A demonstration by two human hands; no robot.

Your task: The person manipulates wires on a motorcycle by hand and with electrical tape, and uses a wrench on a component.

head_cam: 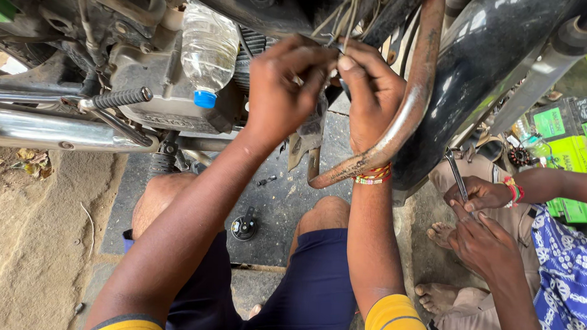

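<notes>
I squat beside a motorcycle. My left hand and my right hand are raised together under the bike's frame, fingertips pinching a bundle of thin wires that hangs from above. A clear plastic sleeve dangles below my left fingers. A rusty curved exhaust pipe bends around my right wrist, which wears beaded bracelets. The exact part between my fingers is hidden.
An upturned plastic bottle with a blue cap hangs by the engine. A chrome silencer and footpeg lie at left. A black round horn sits on the floor. Another person's hands hold a wrench at right, near green boxes.
</notes>
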